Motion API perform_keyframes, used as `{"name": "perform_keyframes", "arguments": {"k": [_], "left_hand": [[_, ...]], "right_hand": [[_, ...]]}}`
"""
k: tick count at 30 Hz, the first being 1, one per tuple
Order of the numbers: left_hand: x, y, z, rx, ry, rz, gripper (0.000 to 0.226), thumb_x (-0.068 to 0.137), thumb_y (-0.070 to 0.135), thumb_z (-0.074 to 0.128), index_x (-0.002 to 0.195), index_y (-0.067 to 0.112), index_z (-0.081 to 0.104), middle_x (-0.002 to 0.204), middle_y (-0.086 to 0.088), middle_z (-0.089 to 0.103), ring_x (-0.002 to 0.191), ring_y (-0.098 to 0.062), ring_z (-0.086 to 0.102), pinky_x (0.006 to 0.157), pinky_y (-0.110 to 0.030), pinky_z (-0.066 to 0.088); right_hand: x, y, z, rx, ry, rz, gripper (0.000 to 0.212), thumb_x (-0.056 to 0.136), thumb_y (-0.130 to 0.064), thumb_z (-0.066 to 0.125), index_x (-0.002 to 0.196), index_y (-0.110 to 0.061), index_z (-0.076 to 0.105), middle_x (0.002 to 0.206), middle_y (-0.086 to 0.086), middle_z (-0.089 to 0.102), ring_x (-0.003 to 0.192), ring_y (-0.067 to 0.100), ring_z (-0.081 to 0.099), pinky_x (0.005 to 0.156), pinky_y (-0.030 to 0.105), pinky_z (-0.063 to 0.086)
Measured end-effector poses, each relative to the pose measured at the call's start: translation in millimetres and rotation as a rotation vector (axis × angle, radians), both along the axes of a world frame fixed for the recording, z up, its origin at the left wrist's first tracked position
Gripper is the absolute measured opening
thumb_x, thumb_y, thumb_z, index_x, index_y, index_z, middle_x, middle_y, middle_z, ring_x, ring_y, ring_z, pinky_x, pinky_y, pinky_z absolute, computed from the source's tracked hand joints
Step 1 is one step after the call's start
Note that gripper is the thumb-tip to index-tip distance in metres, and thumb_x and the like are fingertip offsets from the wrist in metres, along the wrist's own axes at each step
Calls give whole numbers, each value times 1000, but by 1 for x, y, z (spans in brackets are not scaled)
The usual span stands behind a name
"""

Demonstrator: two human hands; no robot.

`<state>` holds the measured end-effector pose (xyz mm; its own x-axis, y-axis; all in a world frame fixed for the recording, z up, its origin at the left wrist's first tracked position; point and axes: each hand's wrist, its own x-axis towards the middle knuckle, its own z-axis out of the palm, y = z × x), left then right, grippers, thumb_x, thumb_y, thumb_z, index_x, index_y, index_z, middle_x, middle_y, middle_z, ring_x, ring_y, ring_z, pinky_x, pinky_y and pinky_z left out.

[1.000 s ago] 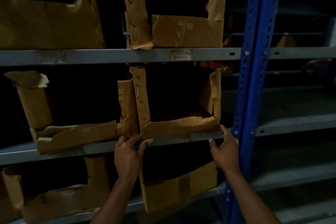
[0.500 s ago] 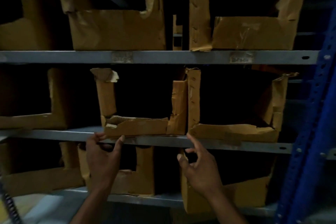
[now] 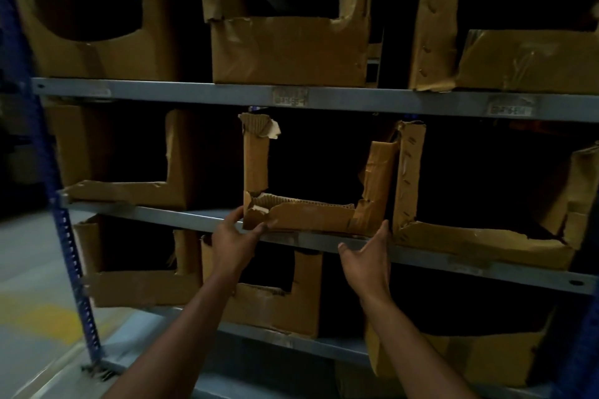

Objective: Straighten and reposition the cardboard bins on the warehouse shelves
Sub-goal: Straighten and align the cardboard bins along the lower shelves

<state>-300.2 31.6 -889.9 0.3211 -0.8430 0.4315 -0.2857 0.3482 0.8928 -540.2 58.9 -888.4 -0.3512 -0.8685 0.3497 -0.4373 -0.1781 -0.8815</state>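
A torn cardboard bin [image 3: 311, 215] with a cut-out front stands on the middle grey shelf [image 3: 324, 241]. My left hand [image 3: 235, 238] grips its lower left corner, thumb on the front face. My right hand [image 3: 368, 257] reaches up with straight fingers, fingertips at the bin's lower right corner, between it and the neighbouring bin [image 3: 479, 244] on the right. Another bin [image 3: 129, 193] sits further left on the same shelf.
More worn cardboard bins fill the upper shelf [image 3: 285, 52] and the lower shelf [image 3: 272, 308]. A blue perforated upright [image 3: 69, 246] runs down the left side. Grey floor with a yellow marking [image 3: 48, 317] lies at lower left.
The view has swung left from the right-hand bin to the middle one. My left hand has taken hold of its left corner and my right hand has risen to its right corner.
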Motion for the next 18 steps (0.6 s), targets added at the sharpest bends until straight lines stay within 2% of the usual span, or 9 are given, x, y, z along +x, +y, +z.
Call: {"name": "perform_keyframes", "arguments": {"k": [2,4,6,8,10,12,15,18], "left_hand": [[12,-3,-1,7,15,5,59,71,62,86,125,47,68,109,6,76,93,-22,77,78,-54,65],[28,-3,-5,-26,59,1,36,78,56,85,112,51,73,103,8,79,84,-18,79,78,-55,65],[41,4,-3,-65,82,22,25,80,54,79,104,51,74,95,9,80,79,-13,78,70,-44,66],[52,7,-2,-87,64,41,19,86,43,78,101,52,71,90,5,79,73,-9,76,56,-26,61],[57,1,-1,-93,52,44,26,92,31,79,104,51,70,95,6,79,71,-11,76,56,-26,61],[56,-8,1,-64,39,32,27,93,26,79,109,48,73,98,9,80,71,-15,78,63,-36,65],[48,-18,2,-63,28,-8,23,96,22,77,116,32,77,100,5,81,73,-14,78,52,-21,57],[47,-24,1,-66,53,-47,24,95,20,76,119,26,77,102,2,82,78,-15,79,52,-19,56]], "right_hand": [[11,2,-1,-59,24,-29,103,95,-25,74,166,-16,0,169,7,25,141,28,45,98,28,41],[22,5,-3,-104,54,-49,97,94,-24,75,166,-13,10,166,8,27,119,21,58,85,18,40],[33,5,-7,-146,69,-55,91,94,-22,76,164,-12,19,155,8,32,87,18,64,68,13,43],[41,-1,-10,-178,91,-44,88,93,-20,76,163,-10,23,143,5,35,75,13,61,62,9,40],[44,-8,-11,-165,99,-36,88,94,-21,75,163,-9,21,142,5,34,75,13,61,63,13,44],[43,-16,-10,-122,96,-53,90,95,-22,73,164,-9,17,146,8,31,77,18,64,67,24,49],[32,-25,-8,-104,99,-77,85,95,-18,72,162,-6,23,144,12,35,80,22,62,74,25,45],[23,-27,-5,-100,120,-89,80,94,-14,72,161,-5,28,142,13,38,85,15,53,78,23,41]]}}
